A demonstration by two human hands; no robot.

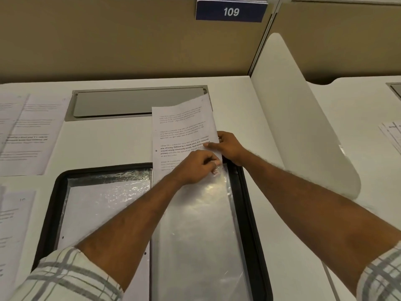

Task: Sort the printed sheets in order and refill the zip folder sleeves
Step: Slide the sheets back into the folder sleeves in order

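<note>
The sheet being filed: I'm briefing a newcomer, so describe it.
Find the black zip folder open on the white desk. A printed sheet sticks out of its right clear sleeve. Other sheets lie loose; the right hand holds only this one.

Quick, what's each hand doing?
Left hand: pinches the clear sleeve at its top edge.
Right hand: grips the printed sheet by its right edge.
</note>
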